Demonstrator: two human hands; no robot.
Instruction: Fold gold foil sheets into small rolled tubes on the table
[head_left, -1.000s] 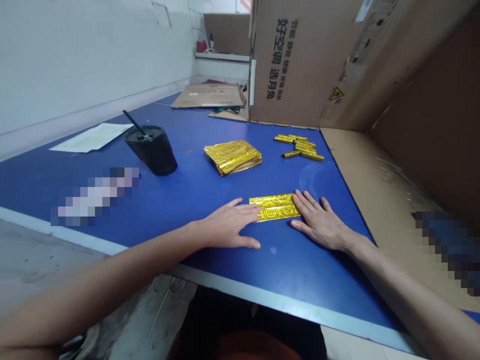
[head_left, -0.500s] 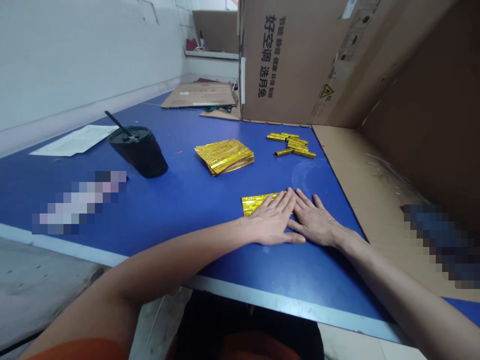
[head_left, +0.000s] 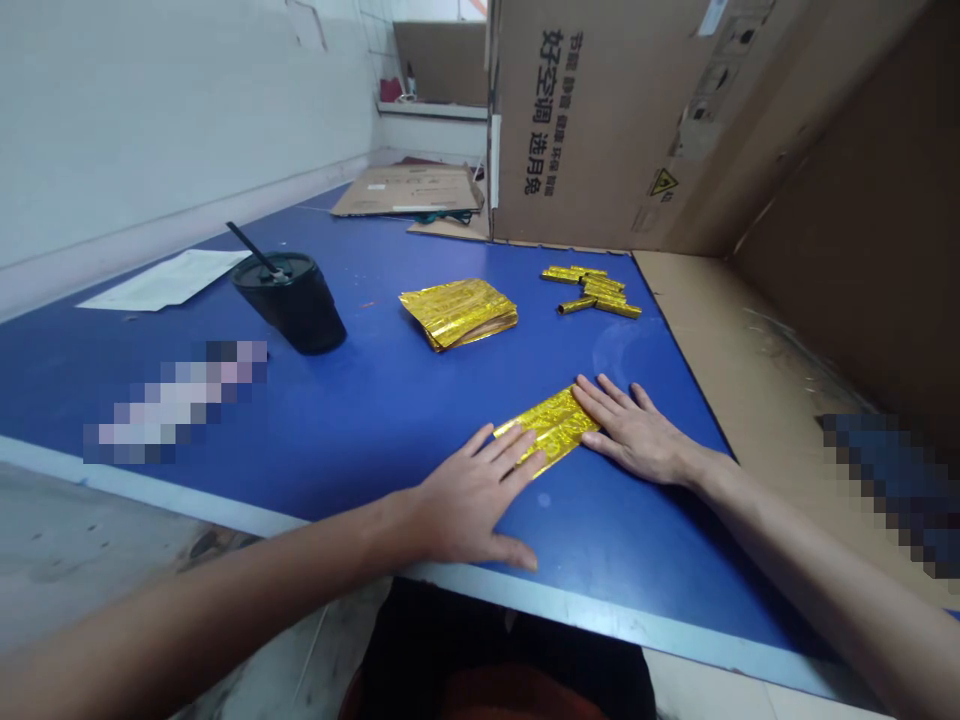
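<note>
Gold sheet (head_left: 555,420) lies flat and slantwise on a blue table (head_left: 360,420), between a person's two bare hands. Nearest the viewer, the left hand (head_left: 476,495) is spread open, its fingers over the sheet's near-left end, thumb out to the side. Across from it, the right hand (head_left: 637,430) rests palm down, fingertips over the opposite end. Neither hand is clenched or grasping anything; how hard they press cannot be told.

The step in hand appears to be smoothing or squaring the sheet against the tabletop. The next move would likely call for one hand to pin an end while the other's fingertips find an edge, with light pressure, since the thin sheet looks apt to crease or skid.

Beyond stand a dark cup (head_left: 296,310) with a straw and a stack of gold sheets (head_left: 461,308); farther right lie small gold rolls (head_left: 604,285), before a tall cardboard box (head_left: 600,120).
</note>
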